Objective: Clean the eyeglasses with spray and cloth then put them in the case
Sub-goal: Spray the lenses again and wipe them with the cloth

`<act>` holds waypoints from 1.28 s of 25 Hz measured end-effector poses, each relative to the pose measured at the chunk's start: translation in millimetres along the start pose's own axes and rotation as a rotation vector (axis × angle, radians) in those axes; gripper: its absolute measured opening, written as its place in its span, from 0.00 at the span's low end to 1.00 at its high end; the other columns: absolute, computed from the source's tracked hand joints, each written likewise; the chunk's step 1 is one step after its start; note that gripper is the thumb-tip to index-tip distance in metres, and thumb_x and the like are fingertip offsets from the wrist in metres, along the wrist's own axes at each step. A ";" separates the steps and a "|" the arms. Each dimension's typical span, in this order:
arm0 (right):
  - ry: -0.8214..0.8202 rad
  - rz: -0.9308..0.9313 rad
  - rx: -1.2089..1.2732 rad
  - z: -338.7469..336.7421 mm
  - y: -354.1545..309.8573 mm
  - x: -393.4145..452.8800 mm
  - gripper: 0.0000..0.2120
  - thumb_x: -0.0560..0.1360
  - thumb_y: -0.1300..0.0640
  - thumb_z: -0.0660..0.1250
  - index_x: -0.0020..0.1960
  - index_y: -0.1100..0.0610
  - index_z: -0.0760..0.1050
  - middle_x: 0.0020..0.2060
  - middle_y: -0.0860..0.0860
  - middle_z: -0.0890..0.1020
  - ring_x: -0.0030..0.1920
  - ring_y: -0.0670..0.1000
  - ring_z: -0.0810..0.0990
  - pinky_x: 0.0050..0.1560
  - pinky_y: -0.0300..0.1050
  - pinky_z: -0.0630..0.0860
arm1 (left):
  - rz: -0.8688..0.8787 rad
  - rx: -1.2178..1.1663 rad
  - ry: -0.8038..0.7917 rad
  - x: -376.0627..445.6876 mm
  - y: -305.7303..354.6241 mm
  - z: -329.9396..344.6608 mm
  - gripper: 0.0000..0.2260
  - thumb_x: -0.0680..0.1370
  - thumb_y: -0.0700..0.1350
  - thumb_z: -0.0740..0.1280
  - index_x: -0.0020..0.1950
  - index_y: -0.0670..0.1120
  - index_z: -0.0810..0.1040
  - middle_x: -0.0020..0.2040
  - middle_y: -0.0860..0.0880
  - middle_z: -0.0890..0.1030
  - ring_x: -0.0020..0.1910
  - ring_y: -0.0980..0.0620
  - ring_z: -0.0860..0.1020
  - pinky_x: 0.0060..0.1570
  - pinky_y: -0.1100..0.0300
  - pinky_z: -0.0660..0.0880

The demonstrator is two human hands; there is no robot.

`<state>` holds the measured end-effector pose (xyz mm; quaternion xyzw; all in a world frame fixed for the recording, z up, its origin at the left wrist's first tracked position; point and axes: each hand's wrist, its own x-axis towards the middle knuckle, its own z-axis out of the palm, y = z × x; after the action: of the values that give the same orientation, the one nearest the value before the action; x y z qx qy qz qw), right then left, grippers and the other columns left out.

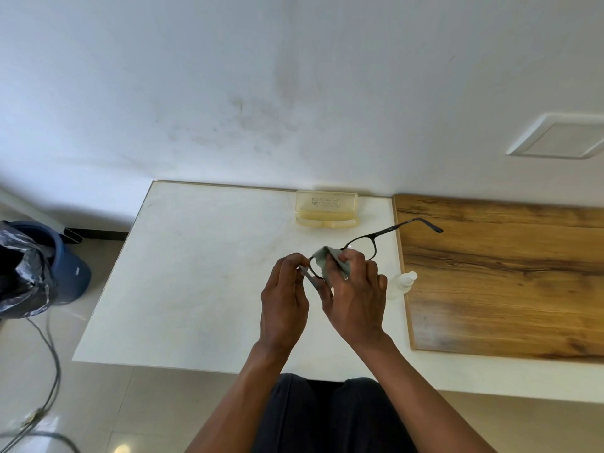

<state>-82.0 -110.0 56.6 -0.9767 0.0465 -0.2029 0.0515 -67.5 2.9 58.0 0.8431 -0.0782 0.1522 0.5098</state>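
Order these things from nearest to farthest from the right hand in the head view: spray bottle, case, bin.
From the right hand:
1. Spray bottle, just to its right, at the white table's edge.
2. Case, open, beyond the hand by the wall.
3. Bin, far left, on the floor.

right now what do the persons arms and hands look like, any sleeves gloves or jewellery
Both forearms are bare with no sleeves in view. The left hand and right hand wear no gloves, and no watch or wristband shows. Rings cannot be told from this view. Dark trousers show below.
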 end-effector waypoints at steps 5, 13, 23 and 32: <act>-0.011 -0.030 0.137 -2.9 1.8 1.0 0.16 0.64 0.54 0.76 0.52 0.48 0.81 0.47 0.57 0.80 0.43 0.58 0.79 0.34 0.49 0.74 | 0.011 0.001 0.017 -0.6 -0.9 -0.5 0.12 0.74 0.32 0.58 0.50 0.47 0.71 0.46 0.51 0.77 0.43 0.58 0.75 0.42 0.71 0.70; 0.098 -0.094 0.054 -1.4 10.9 0.2 0.10 0.64 0.47 0.76 0.36 0.53 0.80 0.42 0.52 0.81 0.39 0.54 0.77 0.33 0.44 0.69 | -0.010 0.005 0.018 -0.6 -4.5 3.1 0.11 0.74 0.29 0.60 0.49 0.42 0.74 0.46 0.52 0.77 0.43 0.62 0.73 0.42 0.73 0.69; -0.006 -0.094 -0.029 -0.3 7.8 0.8 0.18 0.67 0.48 0.73 0.55 0.52 0.80 0.48 0.56 0.81 0.42 0.56 0.79 0.35 0.45 0.74 | 0.014 -0.005 0.011 -3.6 -3.5 2.9 0.15 0.74 0.29 0.60 0.50 0.50 0.70 0.47 0.53 0.75 0.44 0.57 0.75 0.42 0.69 0.71; 0.008 -0.102 0.096 -4.7 10.7 1.1 0.13 0.58 0.53 0.80 0.39 0.53 0.81 0.43 0.55 0.81 0.40 0.57 0.79 0.33 0.45 0.72 | -0.005 -0.003 0.011 -6.5 -1.8 2.5 0.14 0.74 0.31 0.59 0.50 0.50 0.70 0.46 0.52 0.76 0.43 0.59 0.74 0.40 0.73 0.69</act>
<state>-83.7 -121.2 60.0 -0.9734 -0.0130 -0.2112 0.0878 -72.6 1.4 53.1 0.8416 -0.0734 0.1552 0.5120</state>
